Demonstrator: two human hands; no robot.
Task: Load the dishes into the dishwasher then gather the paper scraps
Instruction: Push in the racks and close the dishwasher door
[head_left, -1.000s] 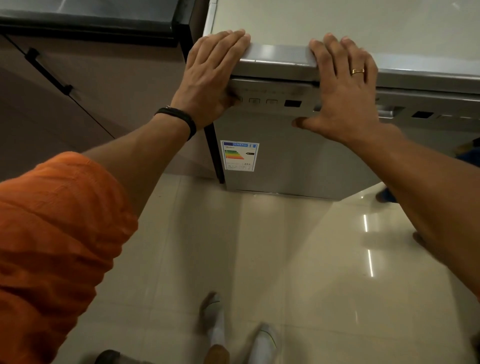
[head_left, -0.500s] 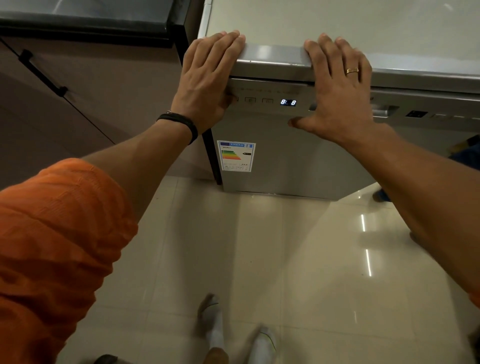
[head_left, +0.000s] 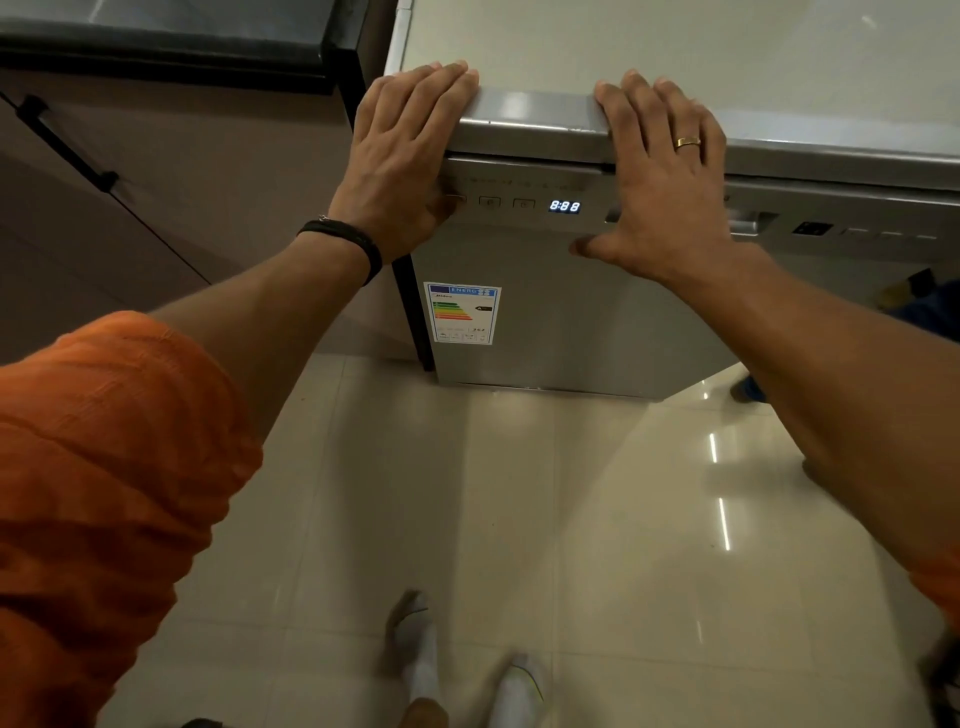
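Both hands on dishwasher (head_left: 571, 322) top edge, cabinet (head_left: 171, 182) to its left

head view, looking steeply down, close to dishwasher (head_left: 571, 312)

The dishwasher (head_left: 571, 312) stands upright, door shut — silver-grey front, pale flat top, blue display (head_left: 564, 206) reading 8:88 — a coloured energy label (head_left: 462, 313) on the door's left side.

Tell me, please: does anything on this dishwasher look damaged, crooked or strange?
Nothing looks damaged or spilled. The dishwasher door is shut, and its energy label lies flat. Only the display stands out: it reads 8:88, all segments lit, not a real time.
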